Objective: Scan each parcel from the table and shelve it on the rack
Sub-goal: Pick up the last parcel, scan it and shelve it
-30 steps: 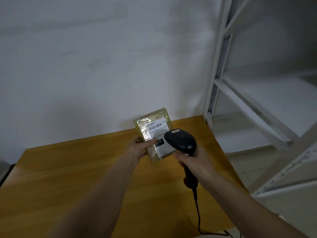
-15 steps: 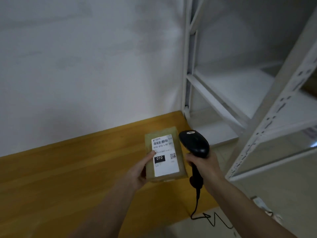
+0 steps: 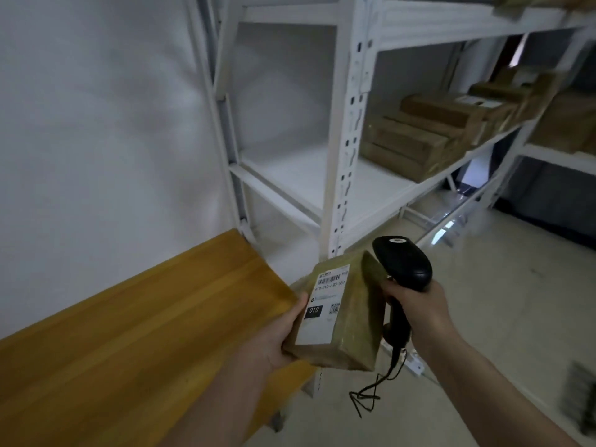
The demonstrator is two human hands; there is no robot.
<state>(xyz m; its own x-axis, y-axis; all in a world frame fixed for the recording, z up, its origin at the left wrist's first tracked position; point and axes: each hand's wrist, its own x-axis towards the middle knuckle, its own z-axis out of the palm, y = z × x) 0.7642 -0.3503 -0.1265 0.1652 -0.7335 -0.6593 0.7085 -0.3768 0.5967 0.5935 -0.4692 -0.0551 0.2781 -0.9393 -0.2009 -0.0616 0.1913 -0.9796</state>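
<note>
Here the left hand [image 3: 277, 337] grips a seemingly tape-wrapped, white-labelled parcel [image 3: 342, 317]; right hand [image 3: 416, 308] grips scanner [image 3: 403, 269].

The left hand [image 3: 283, 330] grips a tape-wrapped brown parcel [image 3: 351, 317] just off the right end of the wooden table [image 3: 135, 333], its white label reading 010. Right of the parcel, the right hand [image 3: 416, 311] holds a black scanner [image 3: 403, 269]. Beyond stands the white rack [image 3: 345, 150], with cardboard boxes [image 3: 419, 140] shelved.
</note>
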